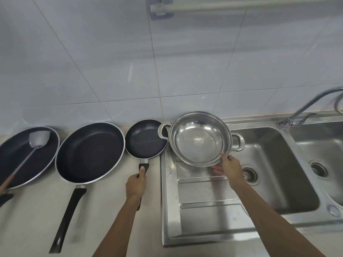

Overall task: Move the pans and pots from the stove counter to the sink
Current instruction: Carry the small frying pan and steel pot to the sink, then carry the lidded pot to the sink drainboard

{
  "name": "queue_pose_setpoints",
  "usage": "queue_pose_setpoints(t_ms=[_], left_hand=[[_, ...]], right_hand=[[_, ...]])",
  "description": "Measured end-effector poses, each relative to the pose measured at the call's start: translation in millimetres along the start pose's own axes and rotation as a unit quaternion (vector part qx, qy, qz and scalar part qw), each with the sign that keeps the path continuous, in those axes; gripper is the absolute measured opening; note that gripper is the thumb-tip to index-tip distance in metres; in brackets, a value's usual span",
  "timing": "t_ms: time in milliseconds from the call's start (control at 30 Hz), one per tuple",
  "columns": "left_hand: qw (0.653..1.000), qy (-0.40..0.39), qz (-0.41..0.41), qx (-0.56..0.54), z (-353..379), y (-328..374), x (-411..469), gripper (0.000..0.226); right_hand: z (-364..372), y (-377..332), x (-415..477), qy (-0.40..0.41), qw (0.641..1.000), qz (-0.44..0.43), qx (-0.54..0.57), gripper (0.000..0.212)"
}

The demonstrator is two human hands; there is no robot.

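Note:
A steel two-handled pot (199, 139) is tilted above the sink's drainboard (200, 216), and my right hand (227, 164) grips its near rim. My left hand (136, 184) is closed around the black handle of a small black frying pan (145, 139) resting on the counter just left of the drainboard. A larger black frying pan (90, 152) sits further left, its handle pointing toward me. At the far left lies a third dark pan (27, 156) with a metal spatula (37, 140) in it. The left sink basin (274, 164) is to the right of the pot.
A second basin (323, 154) lies at the far right, with a curved steel faucet (306, 108) behind the basins. The beige counter (33, 219) runs along a tiled wall. A rail (204, 6) is mounted high on the wall.

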State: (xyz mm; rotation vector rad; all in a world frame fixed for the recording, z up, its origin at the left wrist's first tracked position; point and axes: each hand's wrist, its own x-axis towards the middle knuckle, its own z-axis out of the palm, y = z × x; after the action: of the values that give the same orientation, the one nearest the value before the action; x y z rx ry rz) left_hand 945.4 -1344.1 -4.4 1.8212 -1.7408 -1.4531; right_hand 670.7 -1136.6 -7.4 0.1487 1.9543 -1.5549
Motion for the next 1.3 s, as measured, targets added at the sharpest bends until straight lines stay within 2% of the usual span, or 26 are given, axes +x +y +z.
queue_pose_setpoints(t_ms=[267, 533, 900, 1033, 1133, 1233, 1300], left_hand=[[0.999, 0.004, 0.0, 0.044, 5, 6, 7, 0.065], [0.999, 0.004, -0.002, 0.037, 6, 4, 5, 0.063], [0.997, -0.008, 0.003, 0.076, -15, -31, -51, 0.044], [0.993, -0.007, -0.006, 0.117, -22, -57, -86, 0.041], [0.98, -0.019, 0.025, 0.195, -18, -75, -122, 0.039], [0.947, -0.011, 0.104, 0.304, -2, -89, -164, 0.037], [0.89, 0.011, 0.205, 0.406, 12, -92, -193, 0.041]], right_hand=[[0, -4, -5, -0.005, 1.0, -0.004, -0.013, 0.026], [0, -5, -5, -0.006, 1.0, -0.001, -0.02, 0.024], [4, 1, -55, -0.056, 0.996, 0.01, -0.064, 0.046], [5, 18, -95, -0.092, 0.986, -0.006, -0.142, 0.05], [5, 34, -129, -0.152, 0.945, -0.087, -0.277, 0.042], [-6, 58, -162, -0.211, 0.851, -0.198, -0.438, 0.049], [-21, 76, -181, -0.218, 0.778, -0.278, -0.519, 0.056]])
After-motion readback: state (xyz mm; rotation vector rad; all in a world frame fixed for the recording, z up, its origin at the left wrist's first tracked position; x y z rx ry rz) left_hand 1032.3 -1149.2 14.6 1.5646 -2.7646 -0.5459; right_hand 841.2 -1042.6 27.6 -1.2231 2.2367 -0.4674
